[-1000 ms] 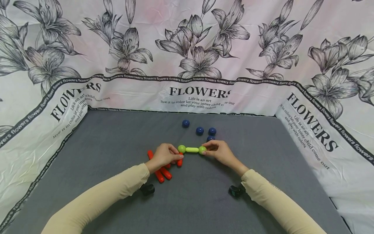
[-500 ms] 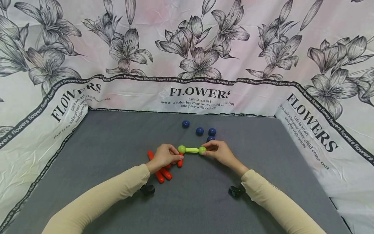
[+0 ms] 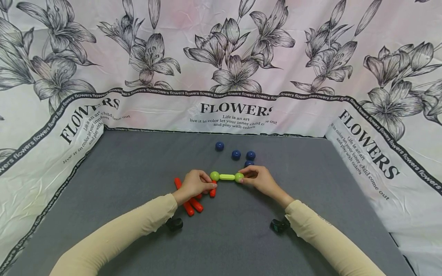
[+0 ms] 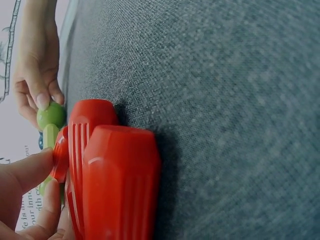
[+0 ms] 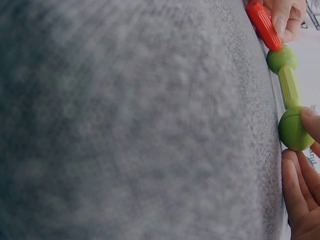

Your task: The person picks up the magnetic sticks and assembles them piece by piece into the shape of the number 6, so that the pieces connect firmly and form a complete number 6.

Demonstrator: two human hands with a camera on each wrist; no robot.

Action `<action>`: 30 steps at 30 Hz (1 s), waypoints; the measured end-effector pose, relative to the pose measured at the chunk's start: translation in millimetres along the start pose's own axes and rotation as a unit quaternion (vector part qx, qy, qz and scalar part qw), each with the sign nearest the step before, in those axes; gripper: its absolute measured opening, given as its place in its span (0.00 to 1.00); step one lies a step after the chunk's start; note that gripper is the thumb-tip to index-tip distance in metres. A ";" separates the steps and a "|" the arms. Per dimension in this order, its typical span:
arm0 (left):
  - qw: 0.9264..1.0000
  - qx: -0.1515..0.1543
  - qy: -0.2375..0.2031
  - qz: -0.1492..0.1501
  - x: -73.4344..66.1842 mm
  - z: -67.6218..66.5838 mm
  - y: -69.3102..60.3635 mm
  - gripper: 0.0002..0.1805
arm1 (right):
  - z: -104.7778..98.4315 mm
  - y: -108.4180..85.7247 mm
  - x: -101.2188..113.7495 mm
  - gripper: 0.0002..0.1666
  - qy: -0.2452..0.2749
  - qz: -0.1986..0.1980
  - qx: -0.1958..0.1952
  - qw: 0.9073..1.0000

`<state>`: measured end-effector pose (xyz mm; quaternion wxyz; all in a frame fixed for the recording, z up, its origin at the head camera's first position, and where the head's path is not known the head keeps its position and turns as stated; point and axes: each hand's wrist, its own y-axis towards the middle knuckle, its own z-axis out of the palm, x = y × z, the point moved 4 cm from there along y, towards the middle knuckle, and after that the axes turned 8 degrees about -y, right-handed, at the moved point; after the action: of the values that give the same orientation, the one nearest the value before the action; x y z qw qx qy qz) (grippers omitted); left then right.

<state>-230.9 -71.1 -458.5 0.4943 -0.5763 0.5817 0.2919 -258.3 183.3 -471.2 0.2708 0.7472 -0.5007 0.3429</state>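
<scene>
Between the two hands lies a yellow-green rod [image 3: 227, 177] with a green ball at either end. My right hand [image 3: 264, 181] pinches the right green ball [image 5: 294, 129] between thumb and fingers. My left hand [image 3: 193, 183] pinches a red ribbed stick [image 5: 265, 25], whose far end meets the left green ball [image 3: 215, 176]; whether it is joined there I cannot tell. Partly under the left hand and wrist lie several loose red sticks [image 3: 197, 205], large and close in the left wrist view, where the nearest red stick [image 4: 122, 185] hides part of the hand's work.
Several dark blue balls [image 3: 236, 154] lie on the grey cloth [image 3: 228, 237] beyond the hands, one partly behind the right hand. Black devices [image 3: 174, 224] sit under both wrists. A flower-printed curtain [image 3: 235, 111] borders the back and sides.
</scene>
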 end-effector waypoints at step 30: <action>1.000 0.008 0.000 -0.002 0.4 -0.2 0.1 0.12 | -6.9 -1.4 6.3 0.19 -0.025 0.004 -0.009 1.000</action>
<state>-231.1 -71.4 -458.8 0.4994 -0.5734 0.5828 0.2867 -257.0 185.4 -462.1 0.2637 0.7510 -0.5132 0.3209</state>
